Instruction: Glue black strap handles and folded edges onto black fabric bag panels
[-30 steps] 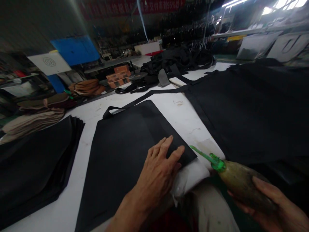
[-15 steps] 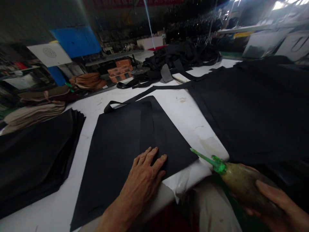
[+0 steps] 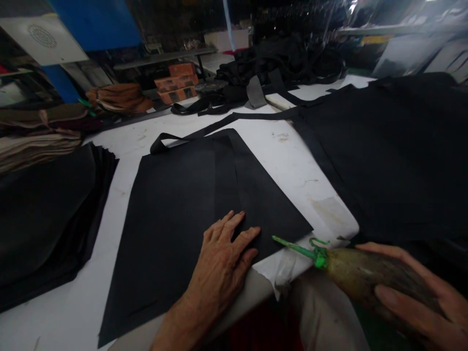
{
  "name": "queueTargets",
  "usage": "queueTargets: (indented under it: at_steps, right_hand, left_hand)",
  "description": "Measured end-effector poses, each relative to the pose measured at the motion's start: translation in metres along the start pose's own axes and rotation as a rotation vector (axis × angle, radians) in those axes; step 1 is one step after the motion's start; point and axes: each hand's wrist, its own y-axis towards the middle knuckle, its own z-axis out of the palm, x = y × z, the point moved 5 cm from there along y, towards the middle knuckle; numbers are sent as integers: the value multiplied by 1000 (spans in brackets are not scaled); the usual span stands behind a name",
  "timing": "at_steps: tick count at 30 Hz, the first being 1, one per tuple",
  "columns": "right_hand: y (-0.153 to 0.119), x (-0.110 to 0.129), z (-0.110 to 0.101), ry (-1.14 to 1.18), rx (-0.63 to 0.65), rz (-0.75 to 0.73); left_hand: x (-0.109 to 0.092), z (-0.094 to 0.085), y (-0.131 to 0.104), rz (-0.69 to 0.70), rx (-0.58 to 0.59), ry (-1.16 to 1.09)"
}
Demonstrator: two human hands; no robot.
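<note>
A flat black sheet of material [image 3: 171, 209], with a strip folded along its right part, lies on the white table [image 3: 270, 165]. My left hand [image 3: 223, 258] rests on it near the front edge, palm down with fingers spread. In my right hand [image 3: 417, 292] is a grimy squeeze bottle [image 3: 365, 270] with a green nozzle. The bottle lies on its side in my grip, and the nozzle tip points left, over the sheet's front right part. A black strap [image 3: 164, 143] loops at the sheet's far left corner.
Stacked black sheets [image 3: 54, 209] lie at the left, with brown and beige material [image 3: 40, 146] behind. A large black piece [image 3: 398, 161] covers the right side. Behind are a heap of black straps [image 3: 270, 68] and small orange boxes [image 3: 177, 83].
The bottle in my right hand has moved left, bringing its nozzle over the sheet. My left hand stays spread on the sheet. The camera view has tilted down slightly.
</note>
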Motion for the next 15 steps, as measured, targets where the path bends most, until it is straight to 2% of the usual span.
queueTargets:
  at_steps: [4, 15]
  right_hand:
    - [-1, 9, 2, -220, 5, -93]
    - [-5, 25, 12, -411, 13, -169]
  left_hand:
    - [1, 0, 0, 1, -6, -2]
    - [1, 2, -1, 4, -33, 4]
